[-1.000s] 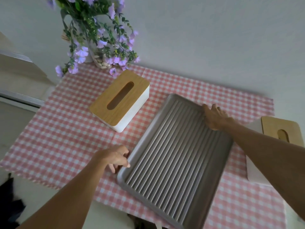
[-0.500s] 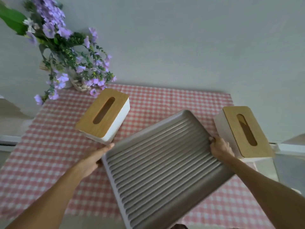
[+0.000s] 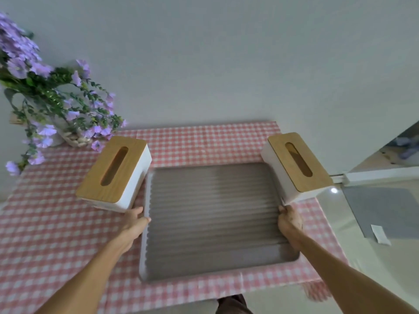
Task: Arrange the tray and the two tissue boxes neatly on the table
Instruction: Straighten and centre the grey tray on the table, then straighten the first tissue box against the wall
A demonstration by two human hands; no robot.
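A grey ribbed tray [image 3: 215, 218] lies square on the pink checked tablecloth [image 3: 52, 234], in the middle of the table. My left hand [image 3: 135, 220] grips its left rim and my right hand [image 3: 289, 220] grips its right rim. One white tissue box with a wooden lid [image 3: 115, 172] stands at the tray's far left corner, angled. The other tissue box [image 3: 294, 165] stands at the far right corner, angled the opposite way, touching or nearly touching the tray.
A vase of purple flowers [image 3: 45, 109] stands at the table's back left. A pale wall runs behind the table. To the right the floor shows a grey mat [image 3: 385, 211] and a paper scrap [image 3: 381, 233].
The tray has turned from a diagonal lie to square with the table edge, both hands sliding with it. The view has shifted so both tissue boxes now flank the tray.
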